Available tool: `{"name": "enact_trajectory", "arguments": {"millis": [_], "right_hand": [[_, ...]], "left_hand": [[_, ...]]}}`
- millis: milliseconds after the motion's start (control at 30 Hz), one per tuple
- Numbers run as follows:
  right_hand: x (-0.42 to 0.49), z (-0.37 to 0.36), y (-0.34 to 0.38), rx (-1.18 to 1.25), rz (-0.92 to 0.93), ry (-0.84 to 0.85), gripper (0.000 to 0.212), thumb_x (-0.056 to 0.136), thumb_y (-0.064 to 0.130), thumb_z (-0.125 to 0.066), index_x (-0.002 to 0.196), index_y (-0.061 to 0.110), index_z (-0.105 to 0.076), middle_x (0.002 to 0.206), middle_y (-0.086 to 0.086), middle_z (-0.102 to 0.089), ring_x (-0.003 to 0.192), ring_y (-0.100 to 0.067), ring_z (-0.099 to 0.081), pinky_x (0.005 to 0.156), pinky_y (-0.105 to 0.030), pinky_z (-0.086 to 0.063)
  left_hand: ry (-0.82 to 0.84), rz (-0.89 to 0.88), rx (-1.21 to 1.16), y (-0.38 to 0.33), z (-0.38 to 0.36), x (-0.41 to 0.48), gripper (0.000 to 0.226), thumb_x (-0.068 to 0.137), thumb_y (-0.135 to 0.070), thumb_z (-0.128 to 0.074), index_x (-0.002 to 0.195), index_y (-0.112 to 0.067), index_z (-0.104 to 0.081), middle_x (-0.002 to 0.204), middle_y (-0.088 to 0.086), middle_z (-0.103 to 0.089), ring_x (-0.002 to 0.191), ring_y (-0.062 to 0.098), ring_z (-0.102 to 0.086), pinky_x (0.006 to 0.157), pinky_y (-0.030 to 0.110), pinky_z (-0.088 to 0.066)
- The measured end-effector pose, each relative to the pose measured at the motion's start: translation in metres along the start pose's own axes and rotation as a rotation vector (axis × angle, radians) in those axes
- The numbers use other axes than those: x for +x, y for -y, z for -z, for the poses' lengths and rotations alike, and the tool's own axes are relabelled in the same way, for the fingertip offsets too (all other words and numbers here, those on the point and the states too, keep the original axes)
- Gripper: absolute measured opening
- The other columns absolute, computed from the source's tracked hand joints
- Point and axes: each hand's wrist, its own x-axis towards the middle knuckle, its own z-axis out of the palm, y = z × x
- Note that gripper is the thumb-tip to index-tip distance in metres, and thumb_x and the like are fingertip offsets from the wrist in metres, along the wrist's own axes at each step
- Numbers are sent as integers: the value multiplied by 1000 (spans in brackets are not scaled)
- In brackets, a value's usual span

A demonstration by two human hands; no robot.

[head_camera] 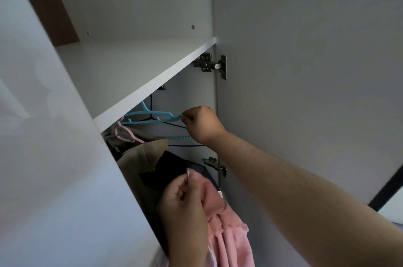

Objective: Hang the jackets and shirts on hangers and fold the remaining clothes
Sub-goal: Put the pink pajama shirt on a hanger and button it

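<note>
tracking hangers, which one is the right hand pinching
The upper blue hanger, pinched at its end by the right hand; the pink hanger hangs untouched.

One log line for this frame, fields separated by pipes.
right hand: pinches tip of blue hanger | left hand: grips pink garment | place: under white shelf

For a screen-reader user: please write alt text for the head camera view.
A person's right hand pinches the end of a blue hanger under a white wardrobe shelf, while the left hand grips a pink garment below. Tan and dark clothes hang behind.
</note>
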Motion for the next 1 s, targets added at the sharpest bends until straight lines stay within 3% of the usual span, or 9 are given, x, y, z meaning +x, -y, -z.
{"name": "enact_trajectory", "arguments": {"millis": [167,267,400,500,600,700,900,1000], "right_hand": [[-16,20,-11,15,-54,-63,22,96,16,-53,82,10,-70,58,1,-48,56,-15,-45,56,-24,-33],[-28,26,-15,11,-57,-77,24,95,16,-54,74,13,-65,54,7,-45,55,-14,-43,55,-25,-30],[-58,46,-28,19,-55,-193,17,92,16,-60,84,10,-74,52,9,-46,57,-15,-46,56,-23,-30],[-80,69,-33,-17,-77,-240,21,92,17,-60,75,11,-71,55,-1,-54,58,-19,-49,55,-27,-34],[-111,90,-36,-33,-107,-295,37,91,19,-60,55,15,-54,45,4,-41,51,-12,-39,46,-16,-31],[-155,110,-33,-43,-145,-348,31,90,19,-60,63,5,-51,47,2,-36,49,-11,-32,45,-17,-28],[-260,149,-10,17,-279,-394,17,88,17,-61,76,21,-73,53,18,-54,50,-3,-48,46,-10,-34],[-315,163,9,127,-362,-413,19,88,16,-63,75,25,-73,52,17,-54,47,-3,-47,46,-11,-34]], "left_hand": [[37,19,-49,-6,-3,-2,15,90,-17,-65,78,-21,-72,73,-8,-73,65,-1,-66,55,10,-47],[55,12,-58,-7,-3,-3,18,91,-14,-63,76,-16,-72,68,-6,-71,60,-1,-63,55,9,-46],[76,27,-69,-12,-3,-8,16,91,-13,-63,77,-14,-71,66,-8,-71,59,-3,-61,55,9,-45],[110,25,-47,-19,-3,-17,16,91,-9,-63,78,-14,-70,66,-10,-71,58,-4,-62,55,8,-46],[155,7,2,-26,0,-28,18,90,-13,-64,74,-18,-71,67,-8,-71,60,-1,-62,56,11,-47],[187,-9,5,-36,3,-44,17,89,-13,-67,72,-14,-71,61,-5,-68,53,-2,-57,52,9,-45],[284,-67,52,-62,19,-84,21,88,-17,-69,67,-18,-71,47,-8,-54,42,4,-42,49,20,-38],[411,-28,-14,-86,30,-115,22,88,-16,-67,68,-23,-73,46,-4,-50,33,6,-35,40,14,-35]]}}
